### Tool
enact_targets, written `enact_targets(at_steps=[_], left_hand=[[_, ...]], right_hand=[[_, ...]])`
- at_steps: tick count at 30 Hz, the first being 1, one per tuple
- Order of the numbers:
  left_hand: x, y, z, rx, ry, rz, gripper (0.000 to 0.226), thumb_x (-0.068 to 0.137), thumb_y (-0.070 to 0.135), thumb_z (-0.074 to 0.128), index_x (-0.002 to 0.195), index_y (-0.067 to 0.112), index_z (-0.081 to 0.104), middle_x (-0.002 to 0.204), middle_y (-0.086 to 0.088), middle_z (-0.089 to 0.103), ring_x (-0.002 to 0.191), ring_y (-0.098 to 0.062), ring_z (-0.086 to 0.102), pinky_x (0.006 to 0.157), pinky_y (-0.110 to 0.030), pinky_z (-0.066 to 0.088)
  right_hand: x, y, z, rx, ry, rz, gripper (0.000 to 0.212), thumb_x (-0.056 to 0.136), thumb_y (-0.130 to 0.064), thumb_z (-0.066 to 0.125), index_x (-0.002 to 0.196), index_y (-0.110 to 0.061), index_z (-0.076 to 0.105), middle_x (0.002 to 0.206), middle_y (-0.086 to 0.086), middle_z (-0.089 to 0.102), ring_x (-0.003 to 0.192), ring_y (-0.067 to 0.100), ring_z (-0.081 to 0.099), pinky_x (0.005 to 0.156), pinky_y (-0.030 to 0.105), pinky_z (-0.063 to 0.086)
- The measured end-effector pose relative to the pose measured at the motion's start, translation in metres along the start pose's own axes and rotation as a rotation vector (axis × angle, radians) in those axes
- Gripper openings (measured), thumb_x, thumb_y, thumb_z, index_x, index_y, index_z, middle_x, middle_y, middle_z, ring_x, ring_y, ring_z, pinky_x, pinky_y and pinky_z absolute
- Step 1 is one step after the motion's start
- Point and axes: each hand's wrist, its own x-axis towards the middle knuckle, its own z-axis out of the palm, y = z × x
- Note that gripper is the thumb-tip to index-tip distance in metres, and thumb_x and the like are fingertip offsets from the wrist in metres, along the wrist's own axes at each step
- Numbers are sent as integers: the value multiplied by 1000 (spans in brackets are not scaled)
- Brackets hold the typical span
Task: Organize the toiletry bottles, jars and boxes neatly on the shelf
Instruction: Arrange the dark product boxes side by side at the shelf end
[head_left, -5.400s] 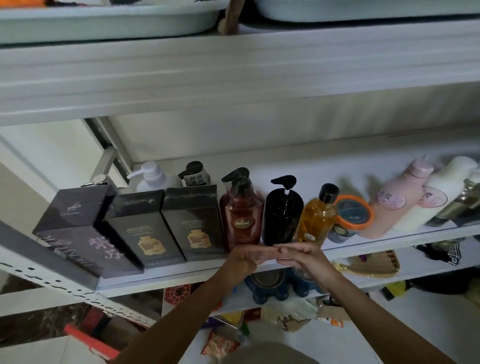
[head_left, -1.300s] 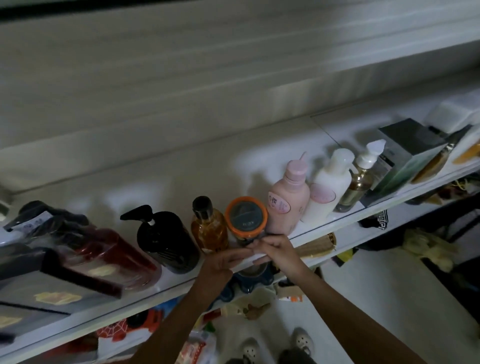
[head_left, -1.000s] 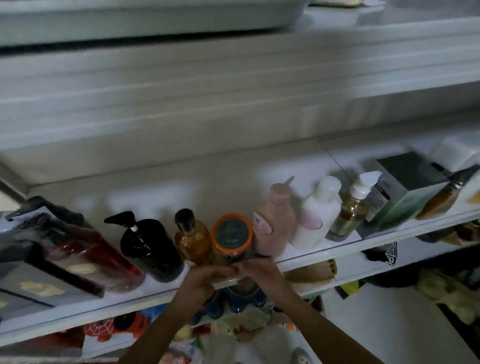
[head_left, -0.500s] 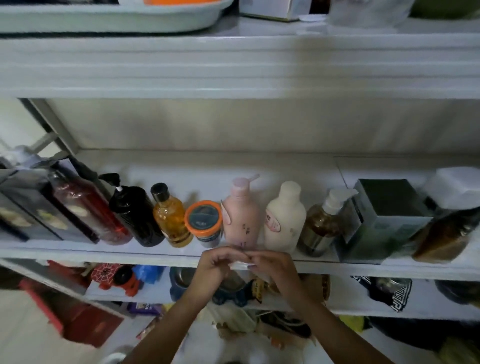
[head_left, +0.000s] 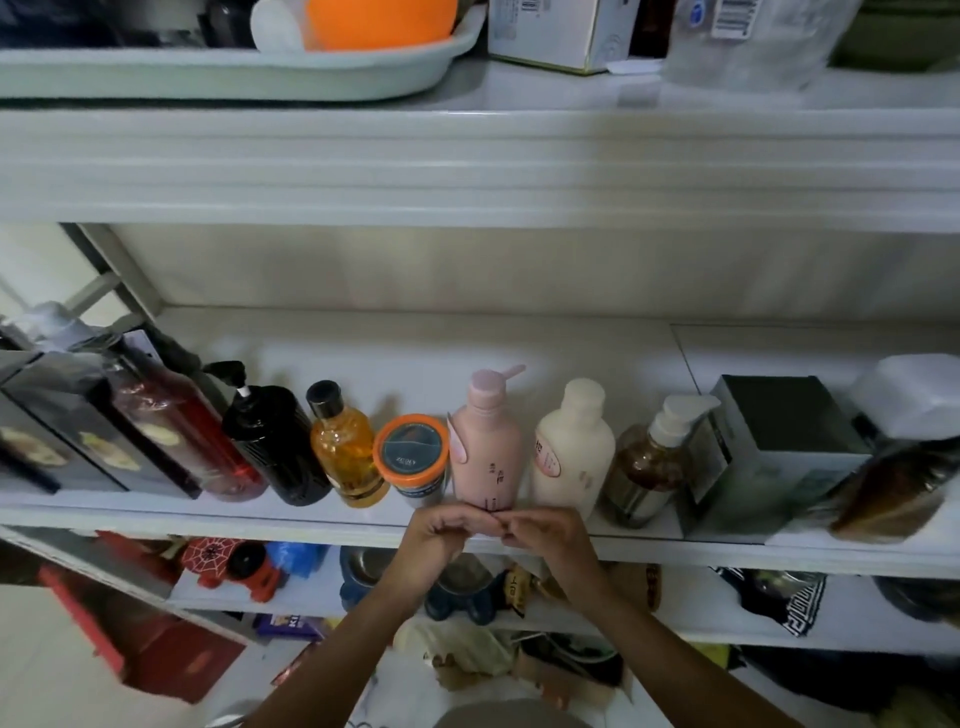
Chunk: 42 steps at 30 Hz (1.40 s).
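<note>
Head view: left hand (head_left: 436, 535) and right hand (head_left: 550, 535) touched fingertip to fingertip at the shelf (head_left: 208, 519) edge, both curled, gripping nothing seen, just before the upright pink bottle (head_left: 485, 452) in the row.

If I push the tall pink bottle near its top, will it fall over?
Probably it tips: the pink bottle is tall and narrow. It would likely knock the cream bottle close beside it. Its smooth plastic may feel slippery.
</note>
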Motion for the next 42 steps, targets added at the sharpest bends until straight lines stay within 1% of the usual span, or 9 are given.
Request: enact_targets(at_steps=[3,7,15,24,26,30,34,38,42], left_hand=[[3,-6,-5,14,-20,-17,40,79,-16,49,85,11,77,91,-12,74,91,-29,70,89,-36,52],[9,0,-4,-6,-67,4,19,74,15,62,84,19,78,90,-9,75,89,-29,70,90,-42,53],[17,-2,-8,78,-79,-93,66,77,-31,40,79,23,79,85,-2,75,87,-19,71,85,-28,54],[15,0,-7,105,-77,-33,59,77,-30,41,89,16,76,89,0,75,89,-19,71,84,-28,55],[11,2,-6,105,-96,-14,62,78,-29,41,89,20,77,91,3,75,92,-17,71,84,-25,54],[5,4,7,86,-127,-44,45,77,-29,41,98,-1,70,89,4,75,91,-14,71,83,-21,52],[10,7,25,13,-183,-33,42,76,-17,46,96,7,74,96,-3,74,97,-22,69,90,-31,52],[19,0,29,-62,-174,-99,28,79,-9,53,96,1,74,101,-23,70,100,-36,66,95,-44,51],[27,-8,30,-35,-192,-149,38,78,-23,45,94,-2,73,96,-18,72,98,-32,68,91,-38,52]], right_hand=[[2,3,1,-3,25,52,24,90,4,52,96,-9,71,76,-10,74,78,8,70,79,23,54],[2,-2,2,65,28,98,23,92,3,49,103,-5,68,78,-7,74,77,8,71,72,19,55],[4,-4,7,121,97,187,27,91,-1,50,86,-15,72,87,2,73,87,19,69,73,27,57],[4,-6,10,154,121,231,26,92,0,49,112,10,62,108,18,66,89,22,66,70,24,57],[1,-6,7,145,122,209,24,92,-1,50,108,9,64,105,19,68,86,20,68,72,23,57],[-13,-5,-6,129,144,142,19,91,0,51,92,-1,70,88,13,72,72,12,71,66,19,55],[-17,-5,-24,114,181,89,22,90,0,52,86,-8,72,78,2,74,74,12,71,73,23,58],[-15,-6,-29,90,206,63,27,90,0,52,83,-14,75,83,6,75,82,19,71,79,27,57],[-12,-1,-29,102,226,92,22,89,-2,54,86,-11,74,90,16,73,86,27,69,83,36,55]])
